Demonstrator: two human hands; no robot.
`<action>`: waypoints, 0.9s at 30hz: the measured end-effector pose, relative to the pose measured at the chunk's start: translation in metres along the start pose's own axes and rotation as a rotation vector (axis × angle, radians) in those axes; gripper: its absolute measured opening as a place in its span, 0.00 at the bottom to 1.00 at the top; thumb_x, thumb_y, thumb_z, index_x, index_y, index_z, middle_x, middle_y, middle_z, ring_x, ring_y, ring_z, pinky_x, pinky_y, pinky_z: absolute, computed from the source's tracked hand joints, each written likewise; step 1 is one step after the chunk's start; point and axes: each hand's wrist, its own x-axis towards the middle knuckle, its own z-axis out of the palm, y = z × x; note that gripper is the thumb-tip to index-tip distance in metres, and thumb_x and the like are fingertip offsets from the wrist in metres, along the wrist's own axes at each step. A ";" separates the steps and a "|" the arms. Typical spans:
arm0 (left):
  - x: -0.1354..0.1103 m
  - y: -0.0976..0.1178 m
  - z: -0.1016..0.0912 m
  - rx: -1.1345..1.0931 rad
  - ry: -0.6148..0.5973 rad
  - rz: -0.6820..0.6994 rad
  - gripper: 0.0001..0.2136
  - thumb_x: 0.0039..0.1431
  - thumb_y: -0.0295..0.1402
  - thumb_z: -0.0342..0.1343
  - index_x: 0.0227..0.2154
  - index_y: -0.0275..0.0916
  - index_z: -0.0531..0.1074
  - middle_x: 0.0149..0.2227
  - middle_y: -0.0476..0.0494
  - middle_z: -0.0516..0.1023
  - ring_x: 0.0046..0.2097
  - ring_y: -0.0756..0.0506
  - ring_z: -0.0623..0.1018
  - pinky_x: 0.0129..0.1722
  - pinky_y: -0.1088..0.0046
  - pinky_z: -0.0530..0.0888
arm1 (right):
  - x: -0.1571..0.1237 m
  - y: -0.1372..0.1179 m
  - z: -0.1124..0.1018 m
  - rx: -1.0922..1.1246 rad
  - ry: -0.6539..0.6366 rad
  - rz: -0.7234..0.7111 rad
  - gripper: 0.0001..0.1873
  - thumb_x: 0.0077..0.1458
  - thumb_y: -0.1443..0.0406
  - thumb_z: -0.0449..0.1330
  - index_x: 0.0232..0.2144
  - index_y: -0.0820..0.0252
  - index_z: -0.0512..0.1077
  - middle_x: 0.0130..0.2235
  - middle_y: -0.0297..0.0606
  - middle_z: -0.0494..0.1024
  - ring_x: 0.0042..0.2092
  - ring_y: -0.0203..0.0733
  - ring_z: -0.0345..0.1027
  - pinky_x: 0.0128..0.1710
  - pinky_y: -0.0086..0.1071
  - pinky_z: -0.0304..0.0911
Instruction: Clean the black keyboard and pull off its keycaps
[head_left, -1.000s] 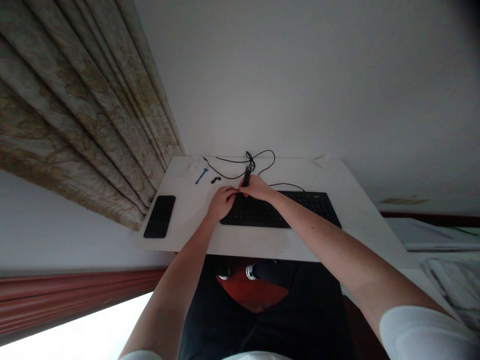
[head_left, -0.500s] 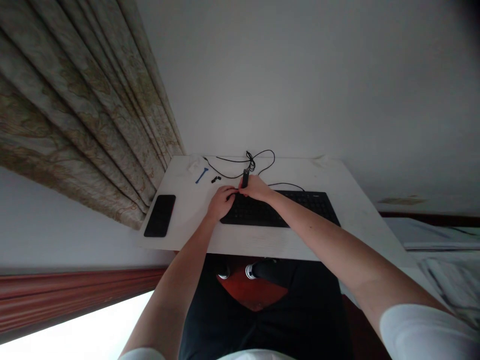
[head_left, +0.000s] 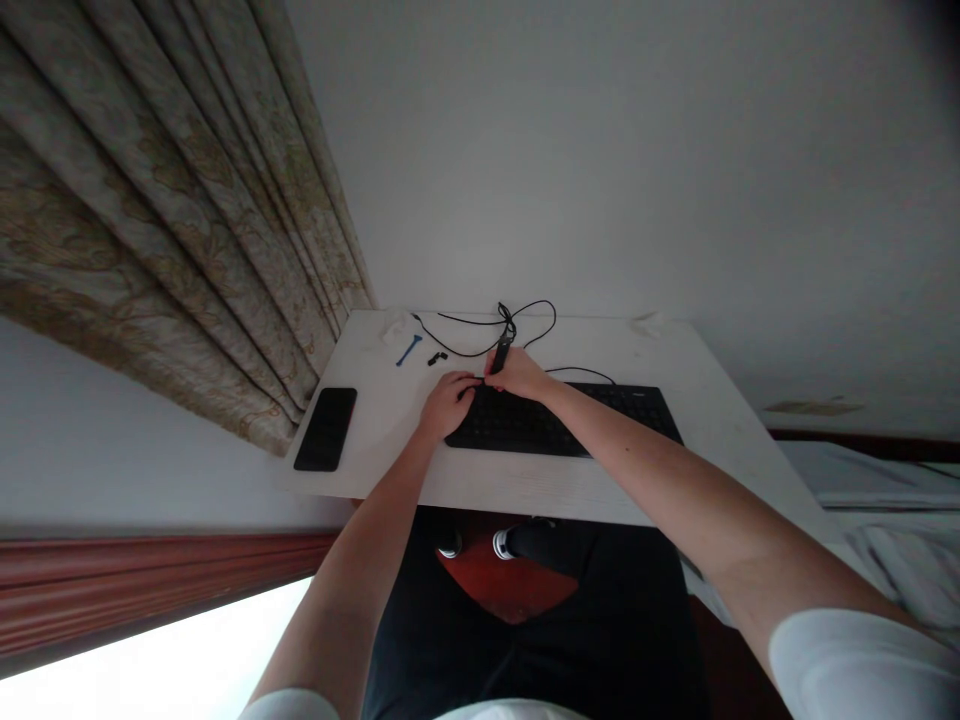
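Pinching slim black tool (head_left: 502, 354) in right hand (head_left: 519, 373), near upper-left edge of keyboard (head_left: 510, 426), frame centre. Resting left hand (head_left: 447, 402) alongside; cannot tell if grasping. Could slip under pressure, jabbing left hand; could scatter small black pieces (head_left: 433, 361), left of centre, by careless sweep.

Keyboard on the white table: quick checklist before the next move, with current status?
1. Left hand at the keyboard's back left corner: ok.
2. Right hand gripping the black tool: ok.
3. Tool tip correctly placed: cannot tell, fingers hide it.
4. Cable clear of the right hand: cannot tell, it runs close behind.
5. Small black pieces apart from the keyboard: ok.
6. Phone apart from both hands: ok.
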 end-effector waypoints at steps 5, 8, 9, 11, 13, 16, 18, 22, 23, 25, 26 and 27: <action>0.001 -0.001 0.001 0.002 -0.005 -0.003 0.14 0.65 0.28 0.50 0.47 0.43 0.79 0.52 0.44 0.79 0.58 0.43 0.73 0.64 0.58 0.68 | 0.004 0.004 -0.003 0.197 0.020 0.037 0.06 0.45 0.74 0.64 0.24 0.61 0.72 0.20 0.30 0.75 0.23 0.35 0.71 0.25 0.25 0.65; 0.001 -0.002 0.001 -0.010 0.012 -0.006 0.15 0.65 0.28 0.50 0.48 0.43 0.78 0.53 0.43 0.79 0.58 0.44 0.74 0.63 0.59 0.68 | 0.003 0.005 0.000 0.176 0.021 0.044 0.04 0.47 0.73 0.64 0.25 0.61 0.73 0.20 0.31 0.76 0.23 0.36 0.72 0.25 0.25 0.65; 0.001 -0.002 0.001 -0.014 0.015 -0.005 0.15 0.65 0.28 0.50 0.49 0.42 0.77 0.52 0.43 0.79 0.57 0.44 0.74 0.63 0.60 0.68 | 0.003 0.005 0.002 0.153 0.021 0.045 0.04 0.47 0.73 0.64 0.25 0.61 0.73 0.20 0.31 0.76 0.23 0.36 0.72 0.25 0.25 0.65; 0.001 -0.003 0.001 -0.013 0.015 -0.003 0.15 0.65 0.28 0.50 0.49 0.42 0.77 0.52 0.43 0.79 0.57 0.44 0.74 0.63 0.60 0.68 | 0.001 0.006 0.004 0.098 0.018 0.046 0.04 0.47 0.73 0.63 0.25 0.61 0.74 0.19 0.31 0.75 0.23 0.36 0.72 0.24 0.25 0.64; 0.001 -0.003 0.001 0.000 0.010 -0.002 0.14 0.65 0.28 0.50 0.49 0.42 0.77 0.52 0.43 0.79 0.57 0.44 0.73 0.63 0.60 0.68 | 0.000 0.005 0.005 0.044 0.012 0.040 0.04 0.47 0.73 0.63 0.25 0.61 0.74 0.19 0.31 0.75 0.23 0.36 0.71 0.24 0.25 0.62; 0.001 -0.002 0.000 0.010 0.004 0.000 0.14 0.65 0.28 0.51 0.49 0.42 0.77 0.52 0.43 0.79 0.58 0.43 0.73 0.63 0.59 0.68 | -0.001 0.001 0.003 -0.009 -0.026 0.004 0.04 0.46 0.73 0.63 0.25 0.62 0.75 0.18 0.31 0.74 0.23 0.36 0.70 0.24 0.25 0.61; 0.001 -0.001 0.000 0.005 0.006 0.002 0.14 0.65 0.28 0.51 0.48 0.41 0.77 0.52 0.43 0.79 0.58 0.43 0.73 0.63 0.60 0.68 | -0.001 -0.002 0.002 -0.031 -0.051 -0.031 0.04 0.46 0.73 0.63 0.25 0.61 0.75 0.18 0.30 0.74 0.23 0.35 0.70 0.25 0.25 0.61; 0.000 0.000 -0.001 -0.004 0.012 -0.006 0.14 0.65 0.28 0.50 0.48 0.42 0.76 0.51 0.43 0.79 0.58 0.43 0.74 0.63 0.60 0.68 | 0.002 -0.003 0.001 -0.057 -0.051 -0.048 0.05 0.46 0.74 0.63 0.24 0.62 0.76 0.19 0.31 0.74 0.24 0.34 0.70 0.26 0.24 0.61; 0.000 0.001 -0.001 -0.006 0.011 -0.006 0.14 0.64 0.28 0.51 0.48 0.42 0.76 0.51 0.43 0.79 0.57 0.43 0.74 0.63 0.60 0.68 | 0.003 -0.003 0.001 -0.050 -0.051 -0.041 0.05 0.46 0.74 0.63 0.24 0.62 0.76 0.19 0.31 0.74 0.24 0.34 0.69 0.26 0.24 0.61; 0.001 0.001 -0.002 -0.012 0.009 -0.002 0.14 0.64 0.27 0.51 0.48 0.41 0.77 0.51 0.43 0.79 0.57 0.43 0.74 0.63 0.60 0.68 | 0.005 -0.001 0.000 -0.018 -0.052 -0.027 0.04 0.45 0.74 0.63 0.24 0.62 0.76 0.19 0.31 0.74 0.23 0.34 0.69 0.26 0.25 0.61; 0.001 0.001 -0.002 -0.013 0.009 -0.002 0.14 0.64 0.27 0.51 0.48 0.41 0.77 0.51 0.43 0.80 0.57 0.43 0.74 0.62 0.59 0.69 | 0.006 0.000 0.000 0.001 -0.052 -0.018 0.04 0.45 0.74 0.63 0.24 0.62 0.76 0.18 0.31 0.74 0.23 0.34 0.69 0.26 0.25 0.62; 0.001 0.001 -0.003 -0.013 0.009 -0.005 0.14 0.64 0.27 0.51 0.48 0.41 0.77 0.51 0.43 0.80 0.57 0.43 0.74 0.62 0.59 0.69 | 0.007 0.001 -0.001 0.021 -0.054 -0.012 0.04 0.45 0.74 0.63 0.24 0.62 0.76 0.18 0.31 0.74 0.22 0.34 0.69 0.25 0.24 0.62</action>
